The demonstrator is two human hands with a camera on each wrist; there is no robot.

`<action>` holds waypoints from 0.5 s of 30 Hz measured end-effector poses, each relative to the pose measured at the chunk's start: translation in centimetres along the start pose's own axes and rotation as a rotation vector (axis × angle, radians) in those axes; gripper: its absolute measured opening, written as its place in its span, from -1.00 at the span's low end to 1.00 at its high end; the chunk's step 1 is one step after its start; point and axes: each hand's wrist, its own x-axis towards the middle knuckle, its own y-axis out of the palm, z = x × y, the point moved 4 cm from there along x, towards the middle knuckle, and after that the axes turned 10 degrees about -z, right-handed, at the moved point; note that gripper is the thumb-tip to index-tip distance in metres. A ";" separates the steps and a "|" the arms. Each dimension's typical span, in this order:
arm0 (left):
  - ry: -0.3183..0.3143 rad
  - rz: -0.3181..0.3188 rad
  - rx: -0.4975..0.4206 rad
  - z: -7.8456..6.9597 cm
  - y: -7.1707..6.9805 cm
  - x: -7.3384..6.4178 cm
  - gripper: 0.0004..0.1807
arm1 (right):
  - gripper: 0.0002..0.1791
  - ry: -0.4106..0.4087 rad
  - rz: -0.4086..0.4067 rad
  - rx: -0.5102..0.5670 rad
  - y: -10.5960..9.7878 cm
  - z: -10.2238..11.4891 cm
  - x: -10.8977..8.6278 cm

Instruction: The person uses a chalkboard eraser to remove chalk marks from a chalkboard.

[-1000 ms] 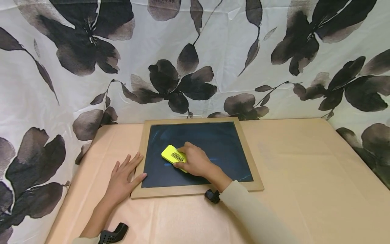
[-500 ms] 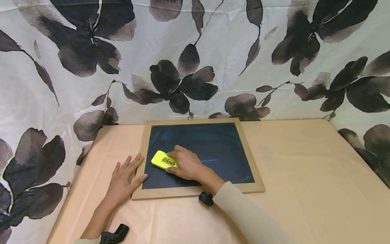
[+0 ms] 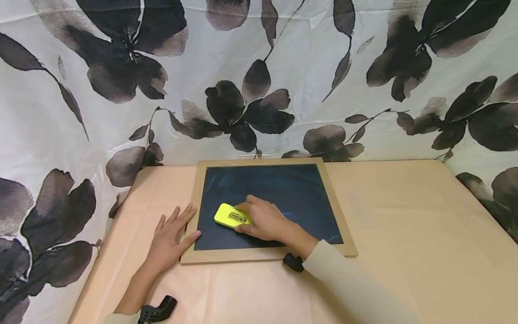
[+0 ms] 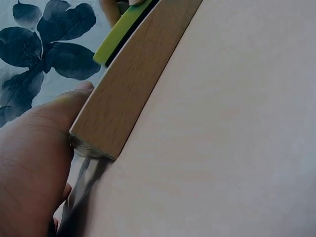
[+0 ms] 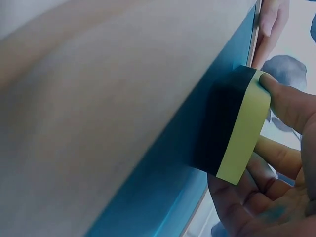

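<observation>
A small chalkboard [image 3: 275, 184] in a light wooden frame [image 3: 352, 245] lies on the table. My right hand [image 3: 267, 219] grips a yellow board eraser [image 3: 231, 215] marked "MAGNETIC", on the left half of the dark surface. In the right wrist view the eraser [image 5: 242, 128] shows a dark felt side towards the board, with thumb and fingers at its edges. Blue chalk dust marks the palm in that view. My left hand [image 3: 170, 240] lies spread at the board's left edge, its thumb and fingertips on the frame. Faint chalk smears and short blue lines show on the board.
The table [image 3: 396, 216] has a plain peach cover and extends on both sides of the board. Behind it and at the left hangs a white cloth [image 3: 307, 90] printed with dark flowers. Black wrist devices [image 3: 158, 309] sit at both wrists.
The right hand swept the eraser left and down across the board, then back a little to the right. A blue line beside the eraser is now shorter. The left hand stays on the frame.
</observation>
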 end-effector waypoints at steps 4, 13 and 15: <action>0.004 0.000 0.005 0.0 0.0 0.1 -0.26 | -0.38 0.047 -0.020 -0.001 -0.8 -1.9 -1.0; 0.009 0.002 -0.007 0.2 0.0 0.1 -0.26 | -0.37 0.128 -0.086 0.000 -2.9 -6.6 -3.9; 0.010 0.003 -0.004 0.2 0.0 0.1 -0.26 | -0.37 0.135 -0.104 0.000 -3.3 -7.6 -4.6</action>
